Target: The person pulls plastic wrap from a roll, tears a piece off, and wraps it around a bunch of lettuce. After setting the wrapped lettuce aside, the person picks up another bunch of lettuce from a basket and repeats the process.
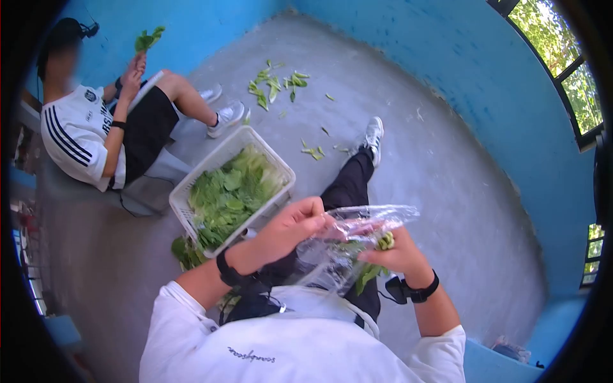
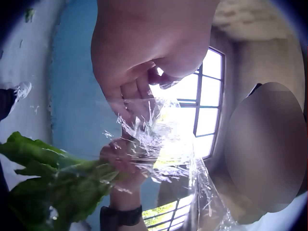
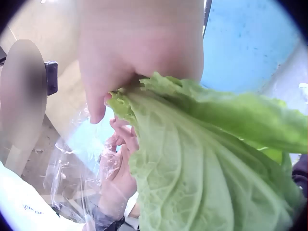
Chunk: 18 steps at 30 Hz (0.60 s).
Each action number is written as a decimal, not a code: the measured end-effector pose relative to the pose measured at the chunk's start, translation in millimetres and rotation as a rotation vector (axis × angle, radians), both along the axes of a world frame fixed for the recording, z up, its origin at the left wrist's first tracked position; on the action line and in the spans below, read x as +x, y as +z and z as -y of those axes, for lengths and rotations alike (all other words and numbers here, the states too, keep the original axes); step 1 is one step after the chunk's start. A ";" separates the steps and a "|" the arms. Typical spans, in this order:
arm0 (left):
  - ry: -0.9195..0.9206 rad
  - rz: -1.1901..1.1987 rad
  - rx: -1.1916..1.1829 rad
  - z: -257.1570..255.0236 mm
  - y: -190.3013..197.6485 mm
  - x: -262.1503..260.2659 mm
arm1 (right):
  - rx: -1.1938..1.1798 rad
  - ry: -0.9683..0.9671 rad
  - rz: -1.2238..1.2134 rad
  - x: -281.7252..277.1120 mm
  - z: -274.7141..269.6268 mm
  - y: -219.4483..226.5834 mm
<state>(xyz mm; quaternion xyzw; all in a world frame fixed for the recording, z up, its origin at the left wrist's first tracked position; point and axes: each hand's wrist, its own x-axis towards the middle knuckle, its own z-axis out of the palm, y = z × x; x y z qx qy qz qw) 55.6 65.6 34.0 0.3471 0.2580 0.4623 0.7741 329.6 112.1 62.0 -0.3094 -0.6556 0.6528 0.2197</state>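
Observation:
My left hand [image 1: 290, 225] pinches the edge of a clear plastic bag [image 1: 391, 214], which hangs crumpled over my lap between both hands. Its fingers are bent in the thin film [image 2: 159, 130] in the left wrist view. My right hand [image 1: 407, 254] grips a bunch of lettuce [image 1: 366, 276] by its cut stem ends [image 1: 385, 240], right beside the bag. Broad, pale green ribbed leaves [image 3: 178, 159] spread out below that hand in the right wrist view. From the left wrist, the bag overlaps the right hand and part of the leaves.
A white plastic crate [image 1: 179, 193] full of leafy greens [image 1: 231, 186] stands on the floor at my left knee. More leaves [image 1: 186, 253] lie beside it. Another person [image 1: 80, 134] sits at the left, holding greens [image 1: 148, 39]. Trimmed leaf scraps [image 1: 274, 83] are scattered ahead.

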 end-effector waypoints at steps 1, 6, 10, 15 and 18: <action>0.012 -0.091 0.068 -0.7 -1.8 -1.3 | 0.028 -0.021 -0.083 -2.4 0.2 -4.3; 0.153 -0.139 0.135 3.4 -7.5 4.7 | -0.027 -0.006 -0.207 5.4 -0.7 -4.8; 0.185 -0.080 -0.049 3.4 -11.9 -5.3 | -0.094 0.011 -0.162 21.6 -3.3 4.5; 0.361 -0.021 -0.056 3.1 -17.2 -3.2 | -0.232 -0.120 -0.181 42.8 -0.1 5.1; 0.396 -0.018 -0.085 6.6 -15.6 -3.3 | -0.282 -0.164 -0.205 42.5 -1.5 13.7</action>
